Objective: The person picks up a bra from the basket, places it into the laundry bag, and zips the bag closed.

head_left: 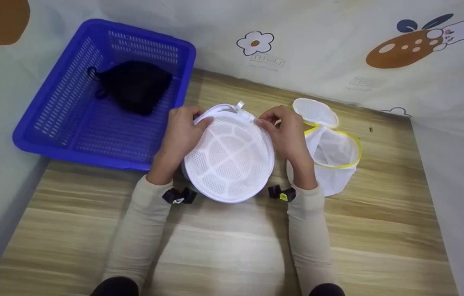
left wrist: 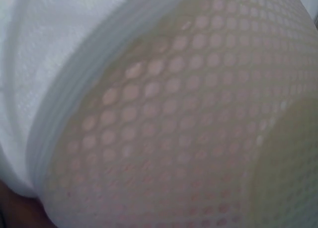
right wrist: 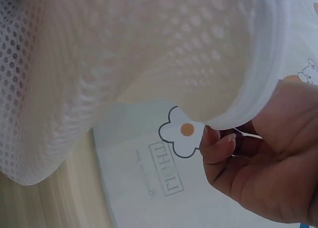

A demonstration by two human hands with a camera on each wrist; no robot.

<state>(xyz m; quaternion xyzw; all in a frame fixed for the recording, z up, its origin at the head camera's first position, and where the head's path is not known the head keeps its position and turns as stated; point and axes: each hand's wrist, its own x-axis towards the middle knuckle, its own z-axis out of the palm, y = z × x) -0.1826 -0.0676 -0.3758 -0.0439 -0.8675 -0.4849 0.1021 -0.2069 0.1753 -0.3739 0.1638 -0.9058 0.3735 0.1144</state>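
Observation:
A round white mesh laundry bag point(head_left: 229, 158) is held up between both hands, its ribbed circular end facing the head camera. At its upper left rim, my left hand point(head_left: 182, 127) pinches the edge with thumb and fingers. My right hand point(head_left: 285, 129) pinches the upper right rim the same way. A small tab point(head_left: 239, 105) sticks up from the top edge between them. The left wrist view is filled by the honeycomb mesh point(left wrist: 164, 118) and a pale zip band. In the right wrist view, the right fingertips point(right wrist: 218, 149) grip the white rim.
A blue plastic basket point(head_left: 186, 53) stands at the left with a black drawstring pouch point(head_left: 135, 86) inside. To the right sits a white mesh bag with yellow trim point(head_left: 334, 176), its round lid point(head_left: 316, 112) flipped back. A patterned cloth wall point(head_left: 318, 37) borders the wooden table point(head_left: 388, 230).

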